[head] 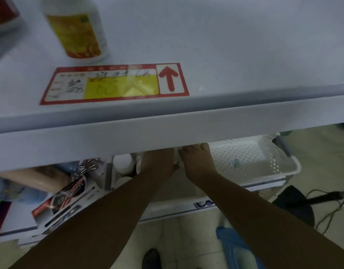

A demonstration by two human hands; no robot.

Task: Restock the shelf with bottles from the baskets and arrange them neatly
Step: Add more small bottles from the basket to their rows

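Head view: both forearms reach under the upper shelf's front lip (pixel 167 131) — left hand (pixel 159 162) and right hand (pixel 196 160) meet at 6 o'clock, fingers hidden, so their grip cannot be told. White bottles (pixel 122 162) stand just left; a white perforated basket (pixel 264 158) sits at 4 o'clock — a yellow-labelled bottle (pixel 78 30) at 11.

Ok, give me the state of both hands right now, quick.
Left hand: reaching under the pale blue shelf edge, fingers hidden; grip cannot be told.
Right hand: curled on something white by the white perforated plastic basket; object unclear.
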